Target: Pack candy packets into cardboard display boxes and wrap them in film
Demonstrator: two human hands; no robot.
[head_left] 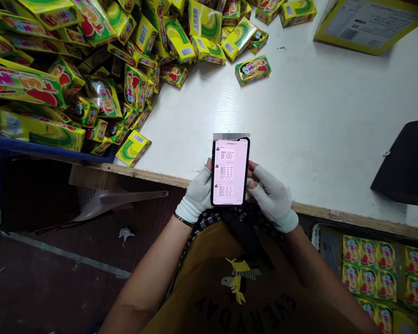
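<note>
I hold a black smartphone [230,170] upright in both hands at the near edge of a white table [316,120]. Its lit screen shows a chat with text. My left hand [197,195] wears a pale fingerless glove and wraps the phone's left side. My right hand [270,195], gloved the same way, grips the right side, thumb by the screen edge. A heap of small yellow-green candy boxes [101,60] covers the table's far left.
A single box [252,69] lies apart near the table's middle back. A flat yellow carton [365,23] sits at the far right, a black object [407,162] at the right edge. A tray of packed boxes [379,269] stands low on the right. A blue crate [38,148] is at left.
</note>
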